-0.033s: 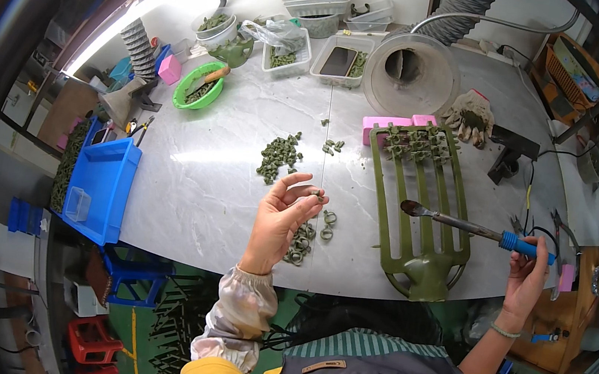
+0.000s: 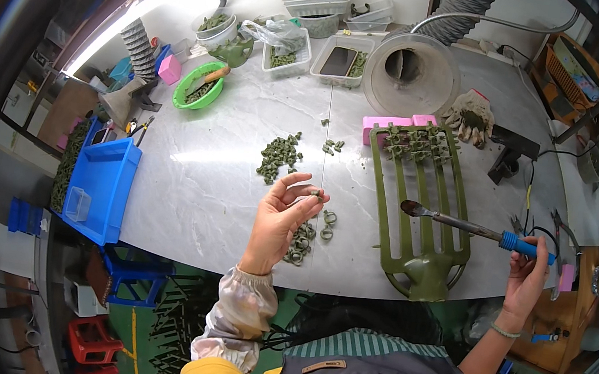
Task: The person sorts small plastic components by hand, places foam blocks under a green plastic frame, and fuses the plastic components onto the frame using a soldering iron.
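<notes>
Above the middle of the table, my left hand (image 2: 279,218) pinches a small green piece (image 2: 317,195) between thumb and fingertips. At the right, my right hand (image 2: 528,273) is closed round the blue handle of a soldering iron (image 2: 459,223), whose broad dark tip points left over a green slatted frame (image 2: 415,268). That frame lies with its far end on pink blocks (image 2: 375,130), and small green parts (image 2: 418,143) sit across its far bars. Beyond my left hand is a pile of small green pieces (image 2: 277,158). Green rings (image 2: 298,247) lie just right of that wrist, partly hidden.
A blue tray (image 2: 99,188) stands at the left edge. Farther back are a green bowl (image 2: 198,86), clear tubs (image 2: 285,60) and a wide extraction hood (image 2: 411,77). Gloves (image 2: 470,117), a black stand (image 2: 511,153) and pliers (image 2: 518,225) lie at the right.
</notes>
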Tool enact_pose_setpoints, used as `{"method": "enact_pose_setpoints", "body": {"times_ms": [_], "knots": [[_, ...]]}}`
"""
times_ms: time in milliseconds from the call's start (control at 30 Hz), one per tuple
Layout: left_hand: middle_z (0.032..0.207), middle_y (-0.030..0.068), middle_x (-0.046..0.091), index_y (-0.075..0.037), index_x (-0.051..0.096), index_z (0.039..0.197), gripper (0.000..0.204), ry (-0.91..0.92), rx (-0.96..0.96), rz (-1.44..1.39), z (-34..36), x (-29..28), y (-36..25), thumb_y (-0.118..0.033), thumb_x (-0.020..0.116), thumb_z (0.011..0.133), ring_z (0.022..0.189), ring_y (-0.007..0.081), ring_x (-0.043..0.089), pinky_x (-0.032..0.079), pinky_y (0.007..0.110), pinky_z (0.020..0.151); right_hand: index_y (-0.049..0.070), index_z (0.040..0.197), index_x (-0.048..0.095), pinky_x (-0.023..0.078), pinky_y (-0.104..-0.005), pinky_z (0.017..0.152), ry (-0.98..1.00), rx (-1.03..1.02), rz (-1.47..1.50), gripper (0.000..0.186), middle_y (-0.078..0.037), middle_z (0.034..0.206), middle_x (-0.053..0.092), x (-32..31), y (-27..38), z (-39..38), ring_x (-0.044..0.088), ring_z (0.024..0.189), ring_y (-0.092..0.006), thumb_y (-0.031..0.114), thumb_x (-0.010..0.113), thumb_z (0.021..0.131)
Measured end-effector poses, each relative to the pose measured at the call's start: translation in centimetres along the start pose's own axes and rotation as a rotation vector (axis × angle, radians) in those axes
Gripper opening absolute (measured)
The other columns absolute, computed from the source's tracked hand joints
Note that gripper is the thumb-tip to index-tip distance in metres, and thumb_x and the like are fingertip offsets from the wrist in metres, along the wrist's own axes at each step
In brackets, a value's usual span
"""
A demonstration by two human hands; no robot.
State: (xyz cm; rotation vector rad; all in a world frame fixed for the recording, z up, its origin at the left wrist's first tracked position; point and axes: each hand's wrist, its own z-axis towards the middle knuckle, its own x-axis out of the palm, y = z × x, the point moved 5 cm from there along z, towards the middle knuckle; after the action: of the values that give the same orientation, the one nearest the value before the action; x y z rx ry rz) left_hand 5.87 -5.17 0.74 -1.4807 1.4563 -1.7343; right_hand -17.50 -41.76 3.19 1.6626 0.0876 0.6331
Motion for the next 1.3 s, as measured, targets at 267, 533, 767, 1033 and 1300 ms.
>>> {"method": "enact_pose_setpoints", "body": {"times_ms": [267,533,767,1033,1300], "knots": [[0.114,0.01,0.06,-0.002,0.047,0.131,0.042,0.017,0.089,0.163,-0.2,0.7,-0.3,-0.004,0.061,0.092,0.105,0.0232,0.063,0.052,0.031,0.089,0.0,0.09,0.067,0.055,-0.0208,0.054,-0.075,0.04,0.004,0.03,-0.006,0.071,0.067,-1.4,0.5,0.5,0.066,0.059,-0.0114,0.03,0.067,0.091],[0.103,0.0056,0.058,-0.002,0.053,0.119,0.028,-0.033,0.057,0.179,-0.7,0.0,0.1,-0.003,0.06,0.092,0.086,0.0127,0.06,0.052,0.026,0.081,-0.004,0.093,0.064,0.058,-0.0242,0.064,-0.083,-0.116,0.213,0.026,-0.01,0.082,0.066,-3.7,2.8,9.9,0.067,0.067,-0.0156,0.022,0.067,0.091],[0.104,0.0047,0.058,-0.003,0.054,0.118,0.026,-0.064,0.057,0.218,-1.7,0.1,-0.5,-0.001,0.059,0.092,0.088,0.0115,0.059,0.051,0.026,0.083,-0.005,0.098,0.064,0.059,-0.0255,0.072,-0.025,-0.046,0.122,0.029,-0.011,0.09,0.067,-4.9,2.0,22.3,0.068,0.077,-0.0188,0.023,0.069,0.089],[0.108,0.006,0.059,-0.002,0.054,0.118,0.027,-0.156,0.077,0.33,-5.5,-1.4,-0.9,-0.002,0.06,0.091,0.096,0.0134,0.059,0.05,0.027,0.084,0.002,0.102,0.066,0.058,-0.0262,0.076,0.294,0.183,0.163,0.03,-0.008,0.092,0.068,-5.0,-2.1,26.6,0.067,0.085,-0.0164,0.026,0.074,0.086],[0.102,0.007,0.068,-0.002,0.053,0.118,0.031,-0.176,0.197,0.397,-8.9,0.3,-2.0,-0.001,0.065,0.09,0.098,0.0128,0.063,0.05,0.027,0.088,0.006,0.108,0.064,0.051,-0.0219,0.065,0.195,0.189,0.048,0.031,-0.002,0.085,0.061,-4.9,-1.2,20.1,0.058,0.071,-0.0102,0.028,0.072,0.088]]}}
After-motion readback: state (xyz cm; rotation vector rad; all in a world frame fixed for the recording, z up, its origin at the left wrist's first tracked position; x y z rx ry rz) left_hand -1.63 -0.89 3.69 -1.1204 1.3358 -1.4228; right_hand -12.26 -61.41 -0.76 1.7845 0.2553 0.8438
